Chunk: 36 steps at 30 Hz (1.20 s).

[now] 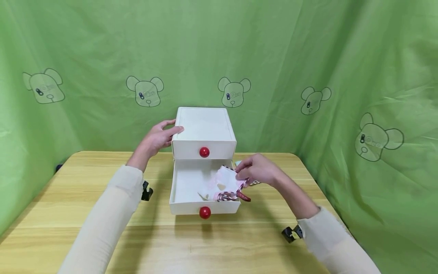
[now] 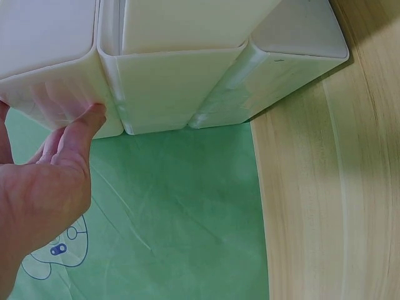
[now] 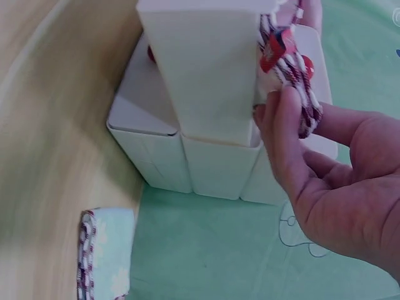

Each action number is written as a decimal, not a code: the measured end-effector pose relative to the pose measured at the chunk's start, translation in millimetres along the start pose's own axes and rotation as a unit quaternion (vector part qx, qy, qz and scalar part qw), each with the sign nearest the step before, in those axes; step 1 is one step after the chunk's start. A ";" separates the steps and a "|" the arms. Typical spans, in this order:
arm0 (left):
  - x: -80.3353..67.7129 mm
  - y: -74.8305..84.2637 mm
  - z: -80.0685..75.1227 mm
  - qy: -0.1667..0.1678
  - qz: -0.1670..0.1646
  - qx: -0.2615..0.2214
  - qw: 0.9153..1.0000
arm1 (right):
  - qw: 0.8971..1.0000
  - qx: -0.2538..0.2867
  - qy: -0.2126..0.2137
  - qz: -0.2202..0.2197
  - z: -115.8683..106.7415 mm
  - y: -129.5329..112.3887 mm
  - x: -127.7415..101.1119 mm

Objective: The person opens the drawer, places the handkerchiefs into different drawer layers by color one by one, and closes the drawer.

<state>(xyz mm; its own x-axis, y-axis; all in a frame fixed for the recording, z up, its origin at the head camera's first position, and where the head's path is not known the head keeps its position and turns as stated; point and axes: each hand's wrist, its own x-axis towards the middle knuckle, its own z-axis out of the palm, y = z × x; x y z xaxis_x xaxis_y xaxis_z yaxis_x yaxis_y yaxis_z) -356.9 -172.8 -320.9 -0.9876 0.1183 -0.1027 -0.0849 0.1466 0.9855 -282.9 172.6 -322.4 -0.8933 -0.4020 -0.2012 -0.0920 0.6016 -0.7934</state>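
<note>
At frame centre, the right hand (image 1: 256, 169) pinches a pink patterned cloth pouch (image 1: 227, 184) over the open white plastic drawer (image 1: 181, 207); its red-white braided cord (image 1: 236, 196) might snag the rim. The left hand (image 1: 161, 137), fingers straight, steadies the cabinet.

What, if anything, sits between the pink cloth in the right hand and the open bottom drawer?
Nothing visible. The right hand pinches the pink cloth at the open lower drawer, partly over its right edge. The drawer's floor shows bare. The left hand rests on the cabinet's side.

Right hand (image 3: 337, 169) pinching trimmed cloth (image 3: 289, 65) beside white drawer box (image 3: 206, 94)
</note>
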 end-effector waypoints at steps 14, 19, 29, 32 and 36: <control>-1.2 -0.9 -0.3 0.004 -0.001 0.001 1.000 | 0.993 0.069 0.095 -0.026 36.4 -1.1 16.2; -1.2 -0.5 0.4 0.004 0.001 0.001 1.000 | 0.993 0.058 0.096 -0.041 47.3 -3.1 18.1; 0.3 -0.2 1.1 0.003 0.002 0.005 1.000 | 0.996 0.025 0.080 -0.028 52.8 -6.6 17.6; 0.2 0.1 0.7 0.005 0.001 0.006 1.000 | 0.997 0.018 0.072 -0.028 50.8 -8.3 15.6; 0.4 -0.1 0.2 0.007 -0.001 0.007 1.000 | 0.998 0.010 0.060 -0.033 47.4 -9.9 13.3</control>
<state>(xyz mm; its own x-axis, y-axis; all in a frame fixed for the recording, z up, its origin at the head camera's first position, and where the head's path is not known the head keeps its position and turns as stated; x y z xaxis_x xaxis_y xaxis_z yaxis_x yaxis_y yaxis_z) -357.2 -172.5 -321.1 -0.9892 0.1049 -0.1024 -0.0847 0.1613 0.9833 -273.0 128.6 -344.4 -0.9317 -0.3543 -0.0800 -0.1437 0.5620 -0.8145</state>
